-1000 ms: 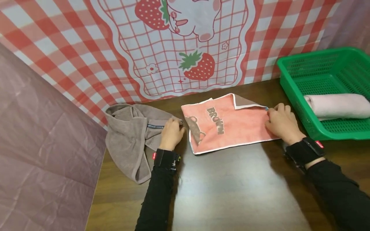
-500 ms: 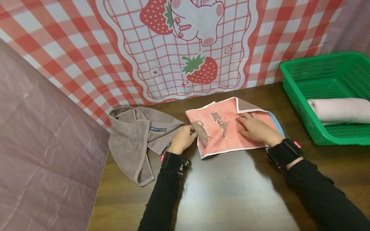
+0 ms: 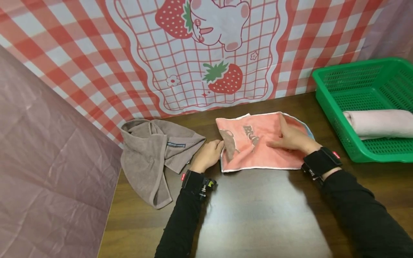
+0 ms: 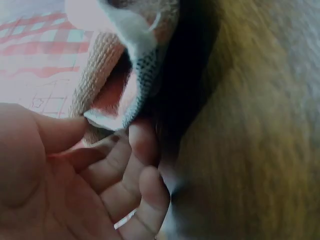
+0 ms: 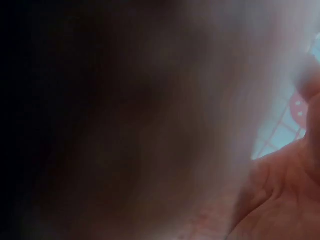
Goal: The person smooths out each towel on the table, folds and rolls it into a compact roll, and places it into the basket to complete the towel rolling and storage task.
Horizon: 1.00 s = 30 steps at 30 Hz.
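In the head view, a salmon-pink towel [image 3: 261, 157] with white edging and brown lettering lies folded on the table. My left hand [image 3: 208, 154] is at its left edge. The left wrist view shows the thumb and fingers pinching a layered edge of this towel [image 4: 142, 65]. Over the towel's right part lies my right hand [image 3: 293, 138], its thumb spread from a straight finger near the top edge; the other fingers are hidden. A dark blur fills most of the right wrist view, beside part of the palm [image 5: 280, 195].
A crumpled grey-brown towel [image 3: 142, 154] lies to the left, close to my left hand. At the right stands a green basket [image 3: 335, 118] holding a rolled pale pink towel [image 3: 384, 123]. A checked strawberry cloth [image 3: 190, 89] hangs behind the wooden table [image 3: 135, 229].
My right hand has moved left from the towel's right edge onto its right part. The folded-back brown top corner no longer shows. My left hand has shifted right to the towel's left edge.
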{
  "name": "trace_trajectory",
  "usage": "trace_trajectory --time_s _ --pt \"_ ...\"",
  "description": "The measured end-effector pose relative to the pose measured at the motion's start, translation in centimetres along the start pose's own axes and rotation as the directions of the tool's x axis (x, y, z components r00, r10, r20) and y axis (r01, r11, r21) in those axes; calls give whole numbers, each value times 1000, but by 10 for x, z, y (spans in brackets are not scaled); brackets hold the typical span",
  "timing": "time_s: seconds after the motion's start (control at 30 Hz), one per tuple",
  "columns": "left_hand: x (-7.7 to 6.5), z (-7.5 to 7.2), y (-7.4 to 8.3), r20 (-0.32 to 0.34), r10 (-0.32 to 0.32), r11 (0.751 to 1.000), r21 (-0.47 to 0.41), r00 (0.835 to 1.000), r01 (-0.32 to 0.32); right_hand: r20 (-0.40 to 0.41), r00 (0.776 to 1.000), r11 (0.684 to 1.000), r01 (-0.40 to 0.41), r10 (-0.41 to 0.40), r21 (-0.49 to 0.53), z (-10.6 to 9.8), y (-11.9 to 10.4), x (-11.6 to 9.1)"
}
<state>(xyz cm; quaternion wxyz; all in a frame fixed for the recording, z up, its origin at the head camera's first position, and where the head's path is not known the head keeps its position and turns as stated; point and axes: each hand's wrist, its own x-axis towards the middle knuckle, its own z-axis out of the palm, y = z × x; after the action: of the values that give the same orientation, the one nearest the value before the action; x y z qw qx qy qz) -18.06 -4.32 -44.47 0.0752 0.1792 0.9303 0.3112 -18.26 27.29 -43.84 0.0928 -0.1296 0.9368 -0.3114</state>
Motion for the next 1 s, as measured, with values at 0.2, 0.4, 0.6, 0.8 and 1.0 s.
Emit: trace_trajectory --time_s 0.2,0.4,0.6,0.8,1.0 --pt "-2 -2 2 61 84 994 -79 995 -79 89 988 991 -127 123 39 -9 3 -5" --pt "-3 0 5 165 142 982 -144 976 -118 128 982 990 -140 136 20 -14 5 -7" --pt "-2 6 11 133 126 984 -143 983 -106 110 988 994 -113 112 3 -14 7 -9" --pt "-1 11 14 47 106 989 -106 993 -101 110 988 994 -113 111 12 -11 8 -10" --pt "-7 0 7 -51 -19 999 -30 999 18 115 985 992 -130 129 2 -12 8 -14"
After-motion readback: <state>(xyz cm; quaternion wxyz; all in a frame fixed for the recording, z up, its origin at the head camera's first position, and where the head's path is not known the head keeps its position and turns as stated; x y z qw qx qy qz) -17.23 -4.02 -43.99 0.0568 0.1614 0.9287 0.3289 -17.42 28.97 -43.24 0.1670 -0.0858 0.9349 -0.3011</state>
